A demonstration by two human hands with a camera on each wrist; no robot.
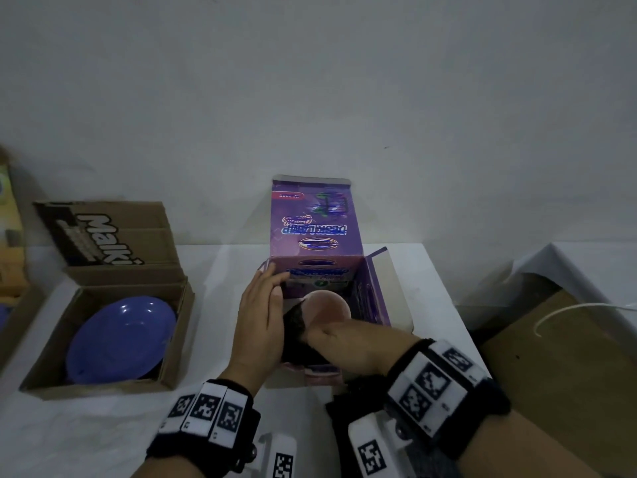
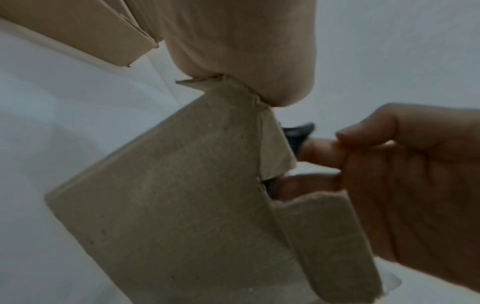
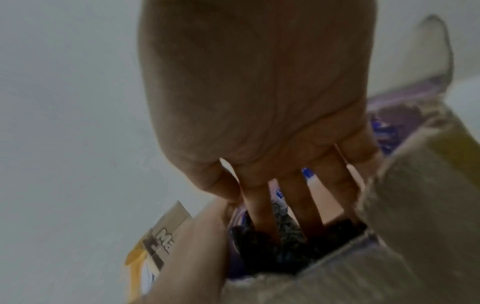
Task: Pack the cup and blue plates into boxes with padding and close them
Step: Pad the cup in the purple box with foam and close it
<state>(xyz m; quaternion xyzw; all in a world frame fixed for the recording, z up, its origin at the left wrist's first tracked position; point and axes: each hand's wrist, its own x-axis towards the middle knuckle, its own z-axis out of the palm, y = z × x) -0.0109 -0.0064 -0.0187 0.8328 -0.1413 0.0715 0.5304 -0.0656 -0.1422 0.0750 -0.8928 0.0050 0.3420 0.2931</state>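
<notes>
At frame centre, the right hand (image 1: 339,339) pokes soft dark padding (image 1: 295,322) beside the fragile cup (image 1: 327,307). The flat left hand (image 1: 256,313) steadies the purple box (image 1: 374,298). Hold the cup's body, gently.

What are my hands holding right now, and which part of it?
The left hand lies flat against the purple box's left side. The right hand's fingers push dark padding down beside the cup; neither clearly grips anything.

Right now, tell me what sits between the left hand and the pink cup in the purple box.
Dark padding material fills that gap, wedged beside the pink cup inside the purple box. The left hand steadies the box's left side while the right hand pushes the padding down; the head view shows it.
</notes>
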